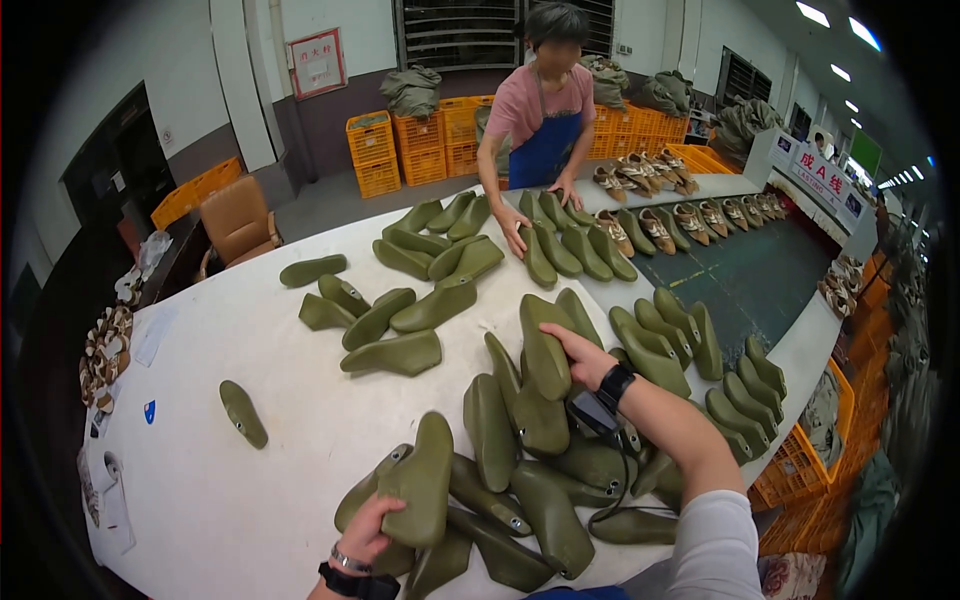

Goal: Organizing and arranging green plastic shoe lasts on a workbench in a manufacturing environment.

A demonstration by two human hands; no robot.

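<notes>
My left hand [366, 532] grips an olive-green shoe last [428, 475], tilted up over the near edge of a heap. Farther off and to the right, my right hand [580, 355] is closed around the side of a second green shoe last [541, 340], raised above the same heap. Beneath and between my hands lie several loose lasts [552, 520], jumbled, some with metal-rimmed holes showing. A black boxy device [592, 412] with a cable hangs below my right wrist. Right of that hand, more lasts [650, 350] stand side by side in a row.
Across the white table [200, 500], a co-worker [545, 110] in a blue apron touches lined-up lasts [580, 250]. Scattered lasts [392, 353] lie left of centre, with a single last [243, 414] apart. Shoes [655, 230] line the far right. Orange crates [372, 150] stand behind.
</notes>
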